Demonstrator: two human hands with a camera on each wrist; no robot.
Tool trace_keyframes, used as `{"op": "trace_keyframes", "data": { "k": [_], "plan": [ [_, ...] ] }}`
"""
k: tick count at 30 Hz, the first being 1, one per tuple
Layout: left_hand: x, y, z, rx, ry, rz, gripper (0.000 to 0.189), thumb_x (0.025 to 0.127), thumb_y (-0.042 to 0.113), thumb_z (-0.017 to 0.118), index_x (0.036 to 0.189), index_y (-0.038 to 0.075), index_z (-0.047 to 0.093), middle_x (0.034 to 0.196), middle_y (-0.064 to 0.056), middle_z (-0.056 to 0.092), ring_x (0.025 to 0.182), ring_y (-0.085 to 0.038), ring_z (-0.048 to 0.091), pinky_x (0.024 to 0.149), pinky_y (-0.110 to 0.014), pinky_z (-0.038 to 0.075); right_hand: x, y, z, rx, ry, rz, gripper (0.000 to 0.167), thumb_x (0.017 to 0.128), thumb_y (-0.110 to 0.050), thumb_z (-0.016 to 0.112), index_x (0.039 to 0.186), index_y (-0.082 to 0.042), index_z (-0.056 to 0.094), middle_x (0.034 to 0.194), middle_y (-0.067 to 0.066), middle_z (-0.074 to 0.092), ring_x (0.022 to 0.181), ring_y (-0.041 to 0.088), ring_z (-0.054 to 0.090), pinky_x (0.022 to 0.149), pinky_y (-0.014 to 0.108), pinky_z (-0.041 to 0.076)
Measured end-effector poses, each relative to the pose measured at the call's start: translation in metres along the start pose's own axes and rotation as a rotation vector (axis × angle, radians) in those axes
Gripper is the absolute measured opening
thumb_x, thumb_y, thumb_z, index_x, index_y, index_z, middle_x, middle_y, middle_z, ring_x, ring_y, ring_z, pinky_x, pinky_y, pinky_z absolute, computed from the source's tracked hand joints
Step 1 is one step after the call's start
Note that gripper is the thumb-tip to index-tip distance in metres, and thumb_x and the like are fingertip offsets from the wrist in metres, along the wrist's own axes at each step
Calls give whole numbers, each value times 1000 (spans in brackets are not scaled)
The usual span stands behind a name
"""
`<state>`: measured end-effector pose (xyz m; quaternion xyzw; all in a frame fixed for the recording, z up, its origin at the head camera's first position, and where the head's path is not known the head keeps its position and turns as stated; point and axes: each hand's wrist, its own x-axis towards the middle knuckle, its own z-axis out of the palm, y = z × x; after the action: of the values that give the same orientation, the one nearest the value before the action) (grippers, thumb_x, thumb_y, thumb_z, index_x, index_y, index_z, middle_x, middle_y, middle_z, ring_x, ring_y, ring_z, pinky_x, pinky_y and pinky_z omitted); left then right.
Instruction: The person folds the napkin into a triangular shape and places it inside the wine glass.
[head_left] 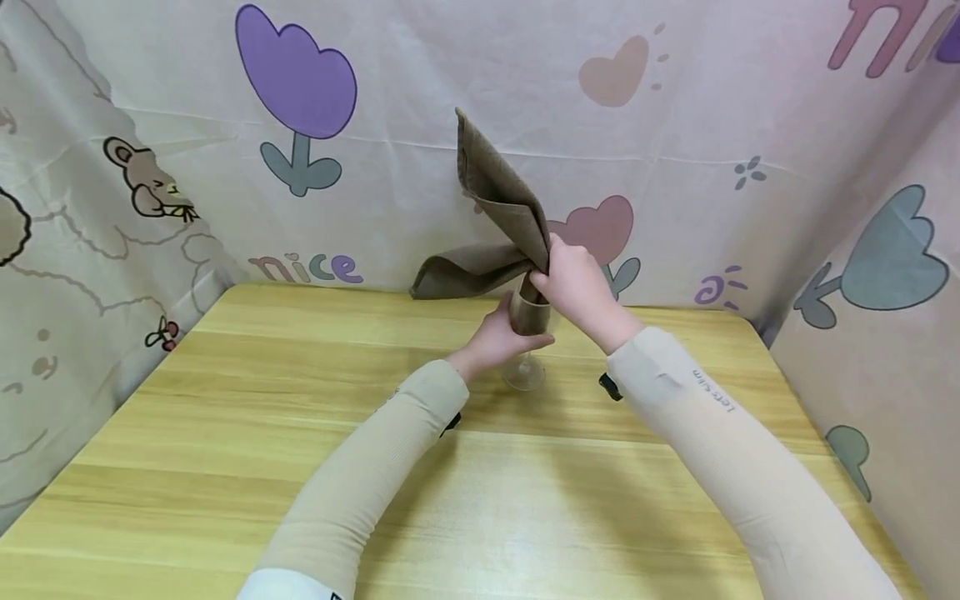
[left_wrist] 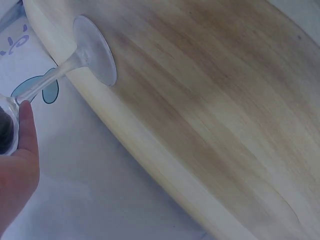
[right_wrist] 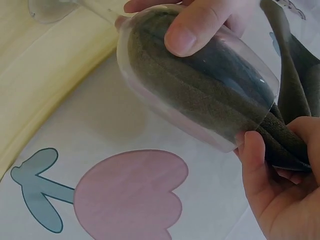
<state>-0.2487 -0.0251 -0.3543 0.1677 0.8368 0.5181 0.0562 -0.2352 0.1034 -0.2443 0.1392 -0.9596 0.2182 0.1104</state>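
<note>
Two hands meet at a clear stemmed glass [head_left: 528, 333] standing toward the far middle of the light wooden table [head_left: 225, 467]. The left hand [head_left: 498, 337] curls round the bowl of the glass from the left, thumb across the near side; in the right wrist view a thumb tip [right_wrist: 187, 32] presses on the bowl's wall. The right hand [head_left: 573, 279] is closed on a brown cloth napkin [head_left: 502, 200] just at the glass's rim, fingers pinching the gathered folds where they enter the bowl.

The lower part of the napkin is stuffed inside the glass — the right wrist view shows its dark, thick folds filling the bowl [right_wrist: 200, 85] nearly to the bottom. Above the rim the napkin spreads in two wings: one stands up and leans left toward the far wall, the other droops out to the left, hanging over the far edge of the table.

The glass's round foot [left_wrist: 95, 50] rests flat on the table, close to the far edge, with the thin stem [left_wrist: 47, 80] rising to the left hand's fingers [left_wrist: 25, 130].

Both forearms wear pale beige sleeves [head_left: 360, 475]. A printed cloth backdrop [head_left: 300, 100] with tulips, hearts and the word "nice" surrounds the table on the left, far and right sides.
</note>
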Motion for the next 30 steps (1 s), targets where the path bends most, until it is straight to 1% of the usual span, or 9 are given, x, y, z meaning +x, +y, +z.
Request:
{"op": "trace_keyframes", "data": {
  "k": [4,7,10,13,15,19,25,27,30],
  "plan": [
    [1,-2,-1,5,3,-3,83,77,38,75,139,11,25,131,-9,48,121,-23,50,101,-38,41,0,1,-2,44,-10,-1,31,88,-13,55,116,-1,49,96,21,65,87,32,66,71,41,50],
    [2,-5,-1,13,2,1,82,77,39,75,138,12,26,130,-9,49,120,-22,51,100,-38,42,0,6,-3,84,-15,12,24,87,-18,55,105,-3,53,88,16,64,76,27,63,64,36,47],
    [2,-5,0,22,11,2,82,77,38,75,137,11,26,129,-9,50,119,-23,52,99,-38,43,2,11,-6,149,-64,54,25,85,-24,57,99,-4,54,88,14,63,69,24,63,60,31,49],
    [1,-4,0,33,20,-1,82,77,37,76,137,11,27,128,-10,51,118,-23,53,99,-38,43,5,15,-10,244,-138,106,34,84,-29,60,104,-2,54,96,16,64,71,25,67,58,30,53],
    [1,-4,0,33,24,-5,82,77,37,76,137,11,27,128,-10,51,118,-24,53,99,-38,43,5,17,-12,311,-183,141,41,85,-31,62,110,0,53,103,19,63,77,26,68,60,32,56],
    [1,-4,1,17,22,-6,81,77,35,76,137,11,27,129,-11,50,118,-24,53,99,-39,43,4,22,-16,423,-227,164,48,86,-32,64,117,1,51,105,20,64,74,19,67,64,32,56],
    [2,-1,3,20,20,-1,83,76,37,76,138,12,26,129,-10,51,118,-23,53,100,-38,43,-2,31,-18,619,-216,210,49,89,-27,61,125,4,46,113,23,60,69,7,63,69,30,56],
    [2,0,4,17,22,0,81,76,35,76,137,11,28,129,-10,51,118,-23,53,100,-38,43,-4,36,-17,690,-192,235,48,91,-27,58,126,4,44,109,21,61,66,6,64,69,30,56],
    [2,0,6,12,28,-4,79,76,34,76,135,10,29,129,-10,50,119,-23,52,101,-37,42,-8,45,-16,828,-152,278,45,93,-29,55,123,1,44,95,8,64,62,7,65,67,29,57]
  ]
}}
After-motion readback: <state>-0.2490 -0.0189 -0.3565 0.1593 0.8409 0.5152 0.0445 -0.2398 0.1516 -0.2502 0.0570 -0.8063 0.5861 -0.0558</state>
